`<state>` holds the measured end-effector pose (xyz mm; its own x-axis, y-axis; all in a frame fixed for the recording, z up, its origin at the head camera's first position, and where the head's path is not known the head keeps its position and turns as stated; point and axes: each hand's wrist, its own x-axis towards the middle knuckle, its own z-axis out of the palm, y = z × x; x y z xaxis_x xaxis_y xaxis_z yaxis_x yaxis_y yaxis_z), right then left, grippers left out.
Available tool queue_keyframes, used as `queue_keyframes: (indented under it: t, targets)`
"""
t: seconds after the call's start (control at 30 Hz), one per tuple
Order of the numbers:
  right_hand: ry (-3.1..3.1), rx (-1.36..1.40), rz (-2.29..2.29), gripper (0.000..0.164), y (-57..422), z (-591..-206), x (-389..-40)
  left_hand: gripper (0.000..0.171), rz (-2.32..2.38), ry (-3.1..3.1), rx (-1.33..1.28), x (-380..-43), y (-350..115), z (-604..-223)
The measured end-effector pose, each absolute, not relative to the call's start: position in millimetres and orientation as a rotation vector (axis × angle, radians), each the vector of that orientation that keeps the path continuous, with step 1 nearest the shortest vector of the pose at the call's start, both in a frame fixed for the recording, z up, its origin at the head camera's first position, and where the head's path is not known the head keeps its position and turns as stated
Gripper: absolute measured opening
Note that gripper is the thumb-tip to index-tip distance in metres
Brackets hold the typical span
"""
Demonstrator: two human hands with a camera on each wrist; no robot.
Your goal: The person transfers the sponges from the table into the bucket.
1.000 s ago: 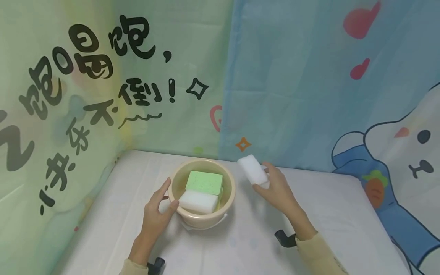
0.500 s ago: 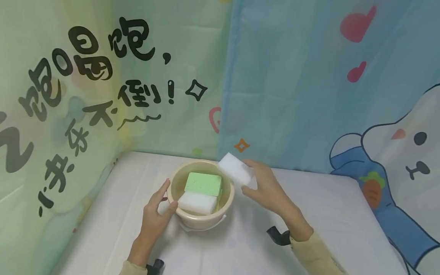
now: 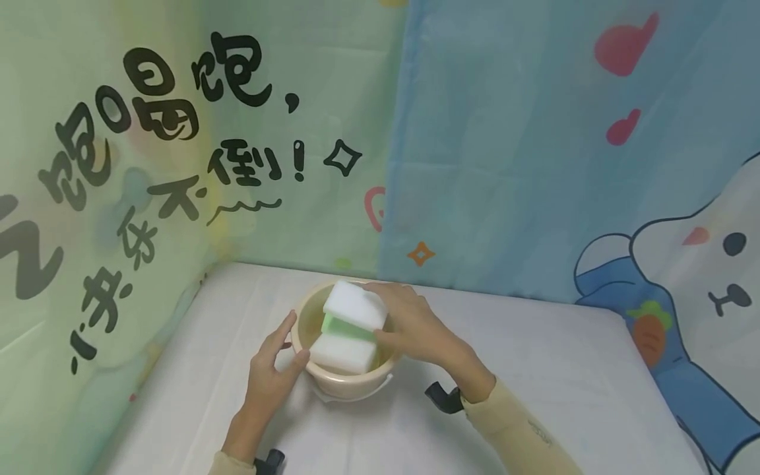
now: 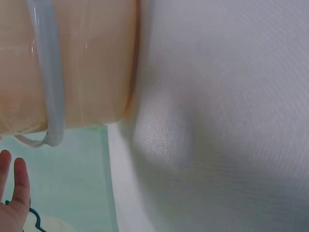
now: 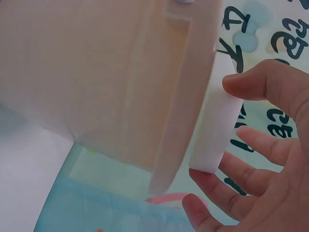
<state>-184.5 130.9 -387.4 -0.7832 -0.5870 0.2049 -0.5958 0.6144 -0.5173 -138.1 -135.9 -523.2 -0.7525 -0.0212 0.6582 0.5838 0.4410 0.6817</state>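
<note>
A cream bucket (image 3: pixel 349 379) stands on the table. My left hand (image 3: pixel 270 373) touches the left of its rim with thumb and forefinger spread; two straight fingers (image 4: pixel 20 186) show beside it in the left wrist view. Over the bucket, my right hand (image 3: pixel 415 326) grips a white sponge block (image 3: pixel 354 305), pinched at its right end between thumb and fingers. In the right wrist view, that white block (image 5: pixel 217 125) is edge-on above the rim. Beneath it lies a green sponge (image 3: pixel 347 328), partly covered. Another white sponge (image 3: pixel 343 353) sits in front, inside the bucket.
The bucket's pale handle (image 4: pixel 50 72) hangs down its side. A white cloth (image 3: pixel 202 396) covers the table. Printed curtains (image 3: pixel 505 165) with black lettering and a cartoon bear stand close behind and to the left.
My right hand has carried the white sponge leftward from beside the bucket to above the green sponge, now covering most of it. The left hand has stayed at the rim.
</note>
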Motion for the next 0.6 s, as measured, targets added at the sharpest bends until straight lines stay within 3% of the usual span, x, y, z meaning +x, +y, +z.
queue_keyframes:
  t: [0.6]
  targets:
    - [-2.871, 1.043, 0.804, 0.075, 126.1, -393.3, -192.6, 0.065, -1.312, -2.115, -0.449, -138.4, -135.6, -521.8]
